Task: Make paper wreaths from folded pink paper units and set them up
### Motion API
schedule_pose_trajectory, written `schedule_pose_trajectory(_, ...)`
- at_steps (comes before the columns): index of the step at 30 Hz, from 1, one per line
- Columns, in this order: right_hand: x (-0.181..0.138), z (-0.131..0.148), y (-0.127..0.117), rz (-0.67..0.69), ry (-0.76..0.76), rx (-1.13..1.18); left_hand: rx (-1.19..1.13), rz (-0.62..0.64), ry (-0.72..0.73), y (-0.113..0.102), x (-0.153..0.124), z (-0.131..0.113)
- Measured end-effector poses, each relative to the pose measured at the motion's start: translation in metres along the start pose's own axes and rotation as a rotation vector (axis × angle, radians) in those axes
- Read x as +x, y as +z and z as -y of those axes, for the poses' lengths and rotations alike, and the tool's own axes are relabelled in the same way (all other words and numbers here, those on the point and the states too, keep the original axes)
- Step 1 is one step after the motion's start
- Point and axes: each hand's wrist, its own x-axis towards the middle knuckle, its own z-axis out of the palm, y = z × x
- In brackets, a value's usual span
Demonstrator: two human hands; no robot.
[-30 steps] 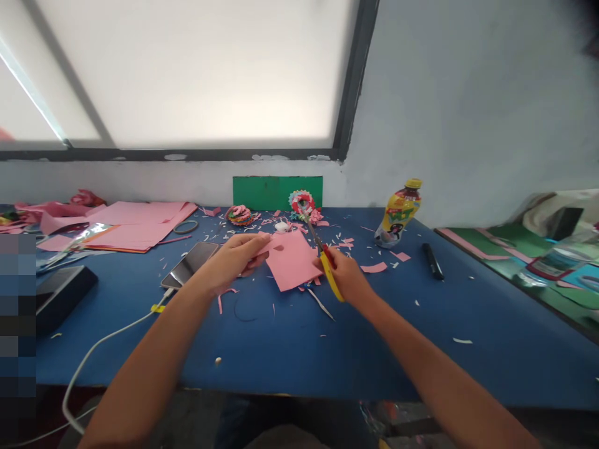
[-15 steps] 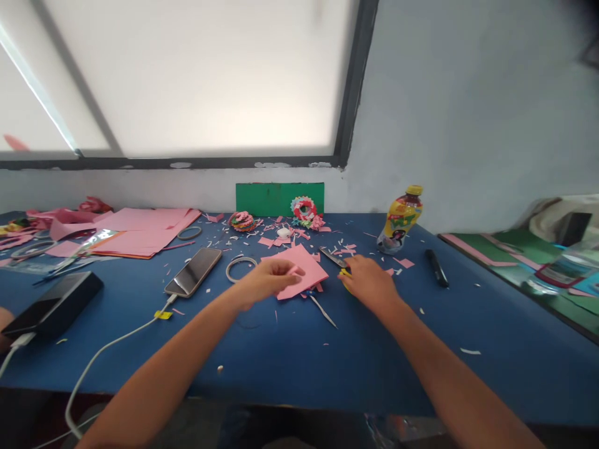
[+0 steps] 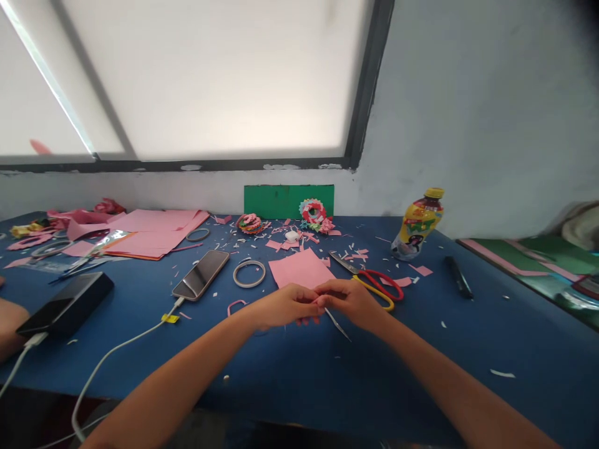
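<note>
My left hand point(image 3: 292, 305) and my right hand point(image 3: 349, 302) meet at the fingertips above the blue table. Both are closed in a pinch around a small pink paper piece point(image 3: 318, 300), mostly hidden by the fingers. Just beyond them lies a pink paper square point(image 3: 299, 268). Scissors point(image 3: 374, 287) with red and yellow handles rest beside my right hand, blades pointing away to the left. Under my right hand a thin pale pointed tool point(image 3: 337, 325) sticks out toward me. A curled pink strip point(image 3: 235, 305) lies by my left wrist.
A phone point(image 3: 201, 274) on a cable, a black box point(image 3: 65, 304) and a tape ring point(image 3: 249, 274) are at left. Behind are pink sheets point(image 3: 154, 231), paper scraps and a rosette point(image 3: 312, 212). A bottle point(image 3: 418, 224) and black pen point(image 3: 458, 277) stand right. Another person's arm point(image 3: 12, 324) shows at far left.
My right hand has let go of the scissors, which now lie on the table, and has moved left to join my left hand at the pink piece. The view has shifted slightly.
</note>
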Motion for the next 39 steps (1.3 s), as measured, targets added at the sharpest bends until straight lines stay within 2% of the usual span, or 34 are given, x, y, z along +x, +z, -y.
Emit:
schedule_pose_trajectory(3,0.000,0.001,0.000,-0.029,0.003,0.013,-0.041,0.035,-0.019,0.000,-0.002,-0.004)
schedule_pose_trajectory(10,0.001,0.003,-0.001,-0.107,-0.053,-0.016,-0.113,-0.002,-0.029,0.001,0.001,-0.002)
schedule_pose_trajectory(18,0.000,0.005,-0.006,-0.067,-0.083,0.039,-0.248,0.056,-0.018,-0.003,-0.001,-0.002)
schedule_pose_trajectory(27,-0.001,0.007,-0.011,-0.008,-0.086,0.023,-0.253,0.106,-0.040,-0.005,-0.001,0.001)
schedule_pose_trajectory(35,0.000,0.010,-0.004,-0.013,0.034,-0.018,0.316,-0.045,0.007,-0.002,-0.001,-0.002)
schedule_pose_trajectory(38,0.000,0.009,-0.006,-0.044,0.068,-0.028,0.505,-0.219,0.030,-0.006,-0.014,-0.006)
schedule_pose_trajectory(39,0.000,0.009,-0.007,-0.066,0.076,-0.030,0.590,-0.320,0.075,-0.008,-0.021,-0.008)
